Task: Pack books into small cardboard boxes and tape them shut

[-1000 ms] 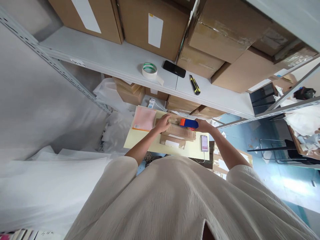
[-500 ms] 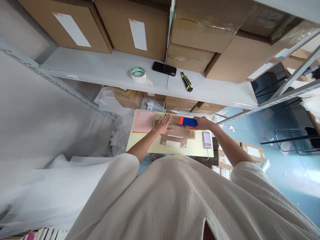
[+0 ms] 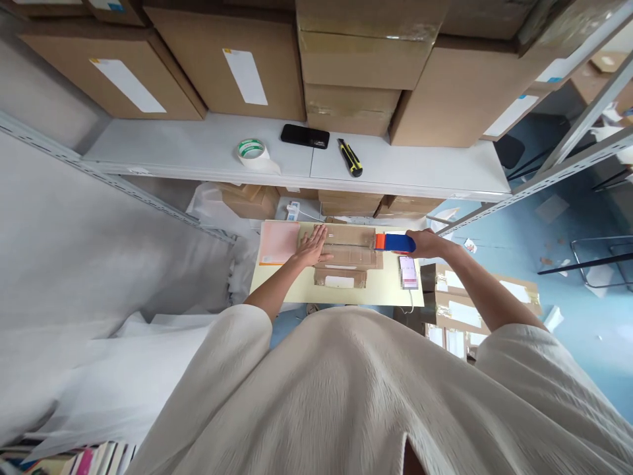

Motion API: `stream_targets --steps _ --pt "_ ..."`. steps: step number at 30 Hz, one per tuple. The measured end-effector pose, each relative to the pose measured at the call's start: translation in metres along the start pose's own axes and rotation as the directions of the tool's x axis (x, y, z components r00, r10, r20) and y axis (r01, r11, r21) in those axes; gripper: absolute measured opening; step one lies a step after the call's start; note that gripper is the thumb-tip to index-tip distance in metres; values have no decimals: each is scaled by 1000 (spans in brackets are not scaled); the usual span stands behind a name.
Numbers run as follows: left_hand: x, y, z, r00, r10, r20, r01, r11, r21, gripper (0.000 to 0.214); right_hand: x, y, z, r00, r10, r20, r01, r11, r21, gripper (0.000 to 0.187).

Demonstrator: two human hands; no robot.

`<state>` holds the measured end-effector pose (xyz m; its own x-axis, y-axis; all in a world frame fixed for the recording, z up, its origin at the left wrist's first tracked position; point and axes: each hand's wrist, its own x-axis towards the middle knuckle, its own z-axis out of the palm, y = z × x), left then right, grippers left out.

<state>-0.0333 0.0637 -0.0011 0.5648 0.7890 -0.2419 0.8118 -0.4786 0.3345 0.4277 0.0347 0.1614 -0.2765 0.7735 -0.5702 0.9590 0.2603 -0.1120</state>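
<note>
Far left of the cardboard carton, on the shelf beyond it, a large box bears a white label with an orange corner, its print unreadable; nearer the carton sits a tape roll, the lettering on its green core too small to read. Just left of the carton lies a pink folder. The left hand lies flat on the carton's left end, fingers spread, gripping nothing. In front of the carton, a smaller box shows a white label, illegible. At the carton's right edge, the right hand is closed around a blue-and-orange tape dispenser; right of the carton, a phone shows a lit screen, its text unreadable.
</note>
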Motion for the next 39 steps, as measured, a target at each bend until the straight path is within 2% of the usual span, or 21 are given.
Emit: stream_targets --steps 3,5,14,20,24,29,39 --pt "-1 0 -2 1000 9 -2 -9 1000 7 113 -16 42 16 999 32 13 -32 999 -18 37" --pt "-2 0 -3 1000 12 -2 -12 1000 16 111 -22 59 24 998 60 8 -60 998 -15 40" --pt "-3 8 -12 999 -18 47 13 995 96 109 -23 92 33 998 54 19 -55 997 56 52" --pt "-4 10 -17 998 -29 47 24 993 112 108 -23 120 50 994 100 35 -102 993 55 57" --pt "-6 12 -18 999 -33 25 30 993 111 107 -12 117 63 996 69 65 -72 997 41 56" --pt "-6 17 -20 998 -54 23 51 990 130 107 9 100 71 998 11 62 -9 999 -35 51" --pt "-5 19 -19 995 -84 49 75 984 163 109 53 29 76 997 -10 77 19 994 -106 56"
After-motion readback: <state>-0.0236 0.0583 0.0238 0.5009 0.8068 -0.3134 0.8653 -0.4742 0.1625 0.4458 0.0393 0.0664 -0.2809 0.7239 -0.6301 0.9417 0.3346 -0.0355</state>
